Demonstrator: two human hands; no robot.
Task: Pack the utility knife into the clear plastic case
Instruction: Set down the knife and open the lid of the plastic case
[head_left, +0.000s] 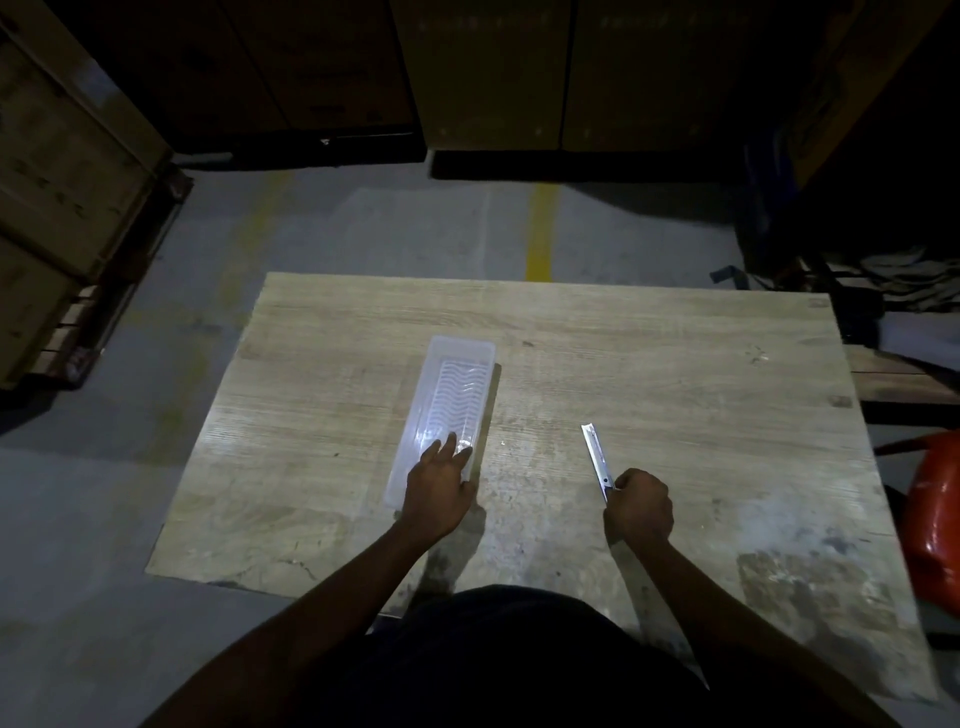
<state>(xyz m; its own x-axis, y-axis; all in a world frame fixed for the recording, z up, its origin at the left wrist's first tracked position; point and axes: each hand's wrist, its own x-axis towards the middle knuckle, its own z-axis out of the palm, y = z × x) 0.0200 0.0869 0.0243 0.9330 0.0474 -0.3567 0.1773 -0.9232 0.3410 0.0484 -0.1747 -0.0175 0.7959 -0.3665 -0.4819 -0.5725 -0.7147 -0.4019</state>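
A long clear plastic case (452, 395) with a wavy ribbed surface lies lengthwise on the wooden table (649, 364), left of centre. My left hand (439, 488) rests on its near end, fingers spread flat on the plastic. To the right, a slim silver utility knife (596, 454) points away from me, just above or on the tabletop. My right hand (638, 504) is closed around its near end, which the fist hides. The knife is apart from the case, roughly a hand's width to its right.
Stacked cardboard boxes on pallets (67, 192) stand at the left, and more boxes (498, 73) line the back. A red plastic chair (935, 514) sits off the table's right edge. The grey floor has a yellow line (540, 234).
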